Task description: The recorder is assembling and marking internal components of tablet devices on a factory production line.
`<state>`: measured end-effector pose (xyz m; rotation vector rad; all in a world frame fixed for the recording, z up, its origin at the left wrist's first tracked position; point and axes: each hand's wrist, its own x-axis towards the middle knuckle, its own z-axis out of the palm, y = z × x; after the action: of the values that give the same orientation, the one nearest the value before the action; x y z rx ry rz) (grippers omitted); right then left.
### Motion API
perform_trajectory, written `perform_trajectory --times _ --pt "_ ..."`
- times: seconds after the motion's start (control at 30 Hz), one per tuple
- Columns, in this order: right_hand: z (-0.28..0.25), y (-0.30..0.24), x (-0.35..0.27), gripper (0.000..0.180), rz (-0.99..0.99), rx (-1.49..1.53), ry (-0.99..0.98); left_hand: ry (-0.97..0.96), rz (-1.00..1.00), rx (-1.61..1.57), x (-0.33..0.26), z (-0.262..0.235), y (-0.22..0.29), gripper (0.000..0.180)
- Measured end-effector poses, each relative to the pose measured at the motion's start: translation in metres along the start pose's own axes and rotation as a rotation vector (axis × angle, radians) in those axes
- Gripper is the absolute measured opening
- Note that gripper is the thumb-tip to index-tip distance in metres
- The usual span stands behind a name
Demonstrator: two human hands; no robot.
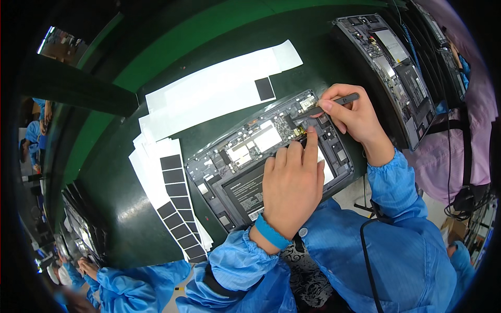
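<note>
An opened tablet-like device [211,172] lies tilted on the green table before me, its circuit board and black battery [245,190] exposed. My left hand [293,182] rests palm down over the battery, fingers stretched, with the index fingertip near a yellowish spot on the board. A blue band circles that wrist. Black tweezers [344,100] are pinched in my right hand [355,112] at the device's upper right corner. Their tips point down and left toward the board beside my left index finger. What the tips touch is too small to make out.
White sheets [209,81] lie beyond the device, one carrying a black square [264,89]. Strips with several black squares [175,182] lie at the left. More opened devices [389,68] stand at the right near a pink cloth [443,161]. A co-worker's blue sleeve [135,281] shows at lower left.
</note>
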<state>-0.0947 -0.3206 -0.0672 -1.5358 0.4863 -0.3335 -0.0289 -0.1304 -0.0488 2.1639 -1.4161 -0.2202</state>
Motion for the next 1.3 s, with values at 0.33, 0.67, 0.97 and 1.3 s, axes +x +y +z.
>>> perform_trajectory --times 0.33,0.67,0.97,1.3 --pt "0.000 0.000 0.002 0.013 -0.008 0.016 -0.007 -0.006 -0.006 -0.010 0.001 -0.002 0.000 0.054" --pt "0.002 -0.001 0.001 0.013 0.002 0.023 0.000 0.084 -0.029 0.220 -0.001 0.006 0.001 0.064" --pt "-0.003 0.001 0.005 0.017 0.057 0.175 -0.012 -0.037 0.017 0.524 0.007 0.005 0.015 0.069" --pt "0.006 0.009 0.010 0.020 -0.136 0.295 0.136 -0.082 -0.032 0.475 -0.010 -0.013 0.018 0.075"
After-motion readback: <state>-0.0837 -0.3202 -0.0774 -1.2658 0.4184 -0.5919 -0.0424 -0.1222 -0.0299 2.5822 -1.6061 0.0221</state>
